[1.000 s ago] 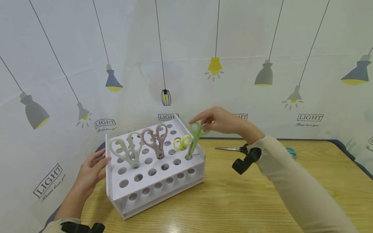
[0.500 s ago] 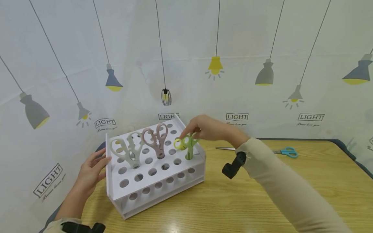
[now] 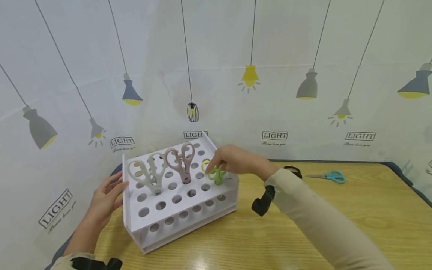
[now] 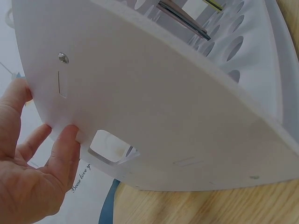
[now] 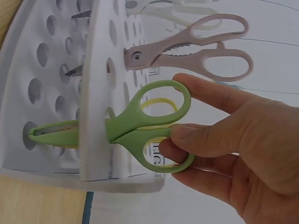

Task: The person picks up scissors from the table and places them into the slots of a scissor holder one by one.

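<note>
One pair — green scissors (image 5: 125,119) — blades-down in rack (image 3: 135,221) at 2 o'clock, right hand (image 3: 234,159) pinching handles. Left hand (image 3: 106,197) touches 9 o'clock wall, fingers loose — hard push could skid rack; yellow scissors (image 5: 161,100) alongside may snag loops.

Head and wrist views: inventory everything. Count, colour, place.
Table: 1, yellow wood, below
Backdrop: 1, white, behind
Rack: 1, white, on table
Green scissors: 1, green, in rack
Yellow scissors: 1, yellow, in rack
Mauve scissors: 1, mauve, rack middle
Pale scissors: 1, grey-green, rack left
Blue-handled scissors: 1, blue, on table
Black handle: 1, black, table, partly hidden
Sleeves: 2, beige, foreground
Wrist cameras: 2, black, at sleeves
Left hand: 1, touching rack's side
Right hand: 1, gripping green scissors
</note>
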`<state>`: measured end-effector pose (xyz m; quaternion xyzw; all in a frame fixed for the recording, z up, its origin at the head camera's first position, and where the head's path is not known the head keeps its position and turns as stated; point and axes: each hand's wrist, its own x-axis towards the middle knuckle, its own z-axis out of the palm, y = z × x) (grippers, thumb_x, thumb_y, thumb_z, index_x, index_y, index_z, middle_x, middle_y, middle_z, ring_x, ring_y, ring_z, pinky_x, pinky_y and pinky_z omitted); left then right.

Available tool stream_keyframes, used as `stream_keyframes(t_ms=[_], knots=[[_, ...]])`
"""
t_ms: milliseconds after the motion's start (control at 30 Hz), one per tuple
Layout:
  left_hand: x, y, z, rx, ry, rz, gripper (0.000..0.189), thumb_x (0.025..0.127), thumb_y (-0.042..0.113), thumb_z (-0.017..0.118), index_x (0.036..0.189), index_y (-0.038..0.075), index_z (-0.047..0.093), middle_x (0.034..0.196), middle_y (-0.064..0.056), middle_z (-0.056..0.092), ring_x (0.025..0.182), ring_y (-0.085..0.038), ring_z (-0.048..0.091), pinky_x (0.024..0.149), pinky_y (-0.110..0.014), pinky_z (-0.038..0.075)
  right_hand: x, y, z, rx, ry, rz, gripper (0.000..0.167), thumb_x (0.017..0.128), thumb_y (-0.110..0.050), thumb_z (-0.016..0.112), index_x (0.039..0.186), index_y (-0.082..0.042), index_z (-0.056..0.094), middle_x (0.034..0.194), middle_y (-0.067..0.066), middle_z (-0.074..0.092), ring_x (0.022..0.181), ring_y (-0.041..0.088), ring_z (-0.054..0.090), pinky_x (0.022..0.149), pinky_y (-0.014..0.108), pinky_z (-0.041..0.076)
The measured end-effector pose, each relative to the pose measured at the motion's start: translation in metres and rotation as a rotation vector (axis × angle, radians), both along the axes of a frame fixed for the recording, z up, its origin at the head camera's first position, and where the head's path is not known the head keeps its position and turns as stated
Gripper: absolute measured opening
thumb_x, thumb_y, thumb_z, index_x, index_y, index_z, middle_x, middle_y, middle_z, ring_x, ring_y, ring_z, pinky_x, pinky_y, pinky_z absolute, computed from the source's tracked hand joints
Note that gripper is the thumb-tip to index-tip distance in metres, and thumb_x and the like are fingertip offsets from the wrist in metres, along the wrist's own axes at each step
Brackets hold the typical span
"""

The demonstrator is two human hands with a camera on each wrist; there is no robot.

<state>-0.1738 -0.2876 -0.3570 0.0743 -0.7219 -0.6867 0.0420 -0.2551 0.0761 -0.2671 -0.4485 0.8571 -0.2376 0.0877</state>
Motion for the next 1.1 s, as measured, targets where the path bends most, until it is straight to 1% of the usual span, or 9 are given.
stream_keyframes(t_ms=[100, 267, 433, 633, 800, 900, 1100], knots=[[0.0, 0.0, 0.001, -0.016, -0.002, -0.001, 0.071, 0.089, 0.029, 0.062, 0.146, 0.015, 0.023, 0.139, -0.017, 0.022, 0.089, 0.003, 0.053, 0.078, -0.022, 0.051, 0.0, -0.002, -0.005, 0.014, 0.04, 0.018, 0.041, 0.078, 0.018, 0.055, 0.096, -0.014, 0.073, 0.095, -0.003, 0.066, 0.087, 0.013, 0.056, 0.076, 0.022, 0.049], [0.0, 0.001, 0.001, -0.009, -0.006, 0.002, 0.071, 0.088, 0.029, 0.062, 0.146, 0.016, 0.023, 0.139, -0.016, 0.022, 0.089, 0.003, 0.052, 0.078, -0.021, 0.051, 0.0, -0.003, -0.008, 0.018, 0.038, 0.011, 0.043, 0.078, 0.019, 0.053, 0.096, -0.015, 0.074, 0.097, -0.004, 0.066, 0.087, 0.011, 0.055, 0.075, 0.023, 0.049], [0.001, 0.001, 0.0, 0.0, -0.006, 0.001, 0.068, 0.089, 0.028, 0.062, 0.145, 0.017, 0.025, 0.137, -0.014, 0.024, 0.09, 0.004, 0.052, 0.078, -0.02, 0.051, 0.0, -0.002, -0.009, 0.011, 0.042, 0.029, 0.042, 0.078, 0.018, 0.054, 0.098, -0.014, 0.073, 0.099, -0.003, 0.066, 0.09, 0.01, 0.055, 0.078, 0.021, 0.048], [0.001, 0.0, 0.001, 0.009, 0.0, -0.007, 0.068, 0.089, 0.028, 0.062, 0.145, 0.017, 0.025, 0.136, -0.013, 0.025, 0.091, 0.004, 0.052, 0.078, -0.021, 0.051, -0.001, 0.0, -0.011, -0.019, 0.019, 0.041, 0.04, 0.078, 0.017, 0.056, 0.1, -0.012, 0.072, 0.1, -0.002, 0.067, 0.088, 0.011, 0.056, 0.077, 0.025, 0.05], [0.001, 0.001, 0.002, -0.004, -0.004, -0.004, 0.071, 0.088, 0.03, 0.062, 0.146, 0.017, 0.024, 0.138, -0.015, 0.023, 0.091, 0.005, 0.052, 0.078, -0.02, 0.05, -0.001, 0.0, -0.012, -0.033, -0.009, 0.024, 0.036, 0.079, 0.014, 0.058, 0.102, -0.01, 0.071, 0.098, -0.001, 0.068, 0.089, 0.01, 0.058, 0.081, 0.022, 0.049], [0.001, 0.001, 0.002, 0.001, -0.003, -0.002, 0.07, 0.089, 0.028, 0.062, 0.146, 0.016, 0.024, 0.138, -0.014, 0.024, 0.09, 0.005, 0.052, 0.078, -0.02, 0.051, 0.0, 0.0, -0.011, -0.034, -0.011, 0.019, 0.034, 0.079, 0.013, 0.059, 0.104, -0.009, 0.07, 0.099, 0.002, 0.067, 0.09, 0.012, 0.06, 0.083, 0.021, 0.048], [0.002, 0.001, 0.001, 0.008, -0.012, 0.005, 0.068, 0.089, 0.027, 0.062, 0.145, 0.017, 0.025, 0.138, -0.014, 0.023, 0.089, 0.005, 0.053, 0.077, -0.02, 0.051, 0.0, 0.004, -0.007, -0.043, -0.01, 0.023, 0.035, 0.079, 0.009, 0.062, 0.11, -0.006, 0.067, 0.1, 0.007, 0.066, 0.092, 0.016, 0.061, 0.082, 0.021, 0.049]])
